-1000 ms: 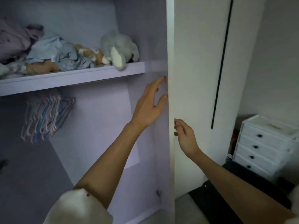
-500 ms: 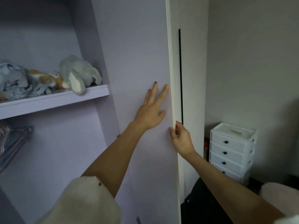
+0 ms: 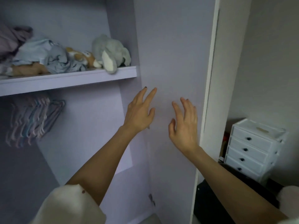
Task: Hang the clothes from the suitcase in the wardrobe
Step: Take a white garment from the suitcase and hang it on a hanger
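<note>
The wardrobe stands open, its pale lilac door (image 3: 174,54) swung out to the right. My left hand (image 3: 140,110) lies with straight fingers against the door's inner face. My right hand (image 3: 184,125) is beside it, fingers spread and relaxed, at or just off the same face. Neither hand holds anything. A bunch of pastel hangers (image 3: 32,118) hangs under the shelf (image 3: 68,78) at the left. A dark shape, perhaps the suitcase (image 3: 210,206), lies on the floor at the lower right, mostly hidden by my right arm.
On the shelf lie crumpled clothes (image 3: 40,59), a grey plush elephant (image 3: 111,52) and a small brown plush toy (image 3: 82,57). A white chest of small drawers (image 3: 252,149) stands against the wall to the right of the door.
The door has swung further open to the right. My right hand let go of the door's edge and came round to its inner face beside my left hand.
</note>
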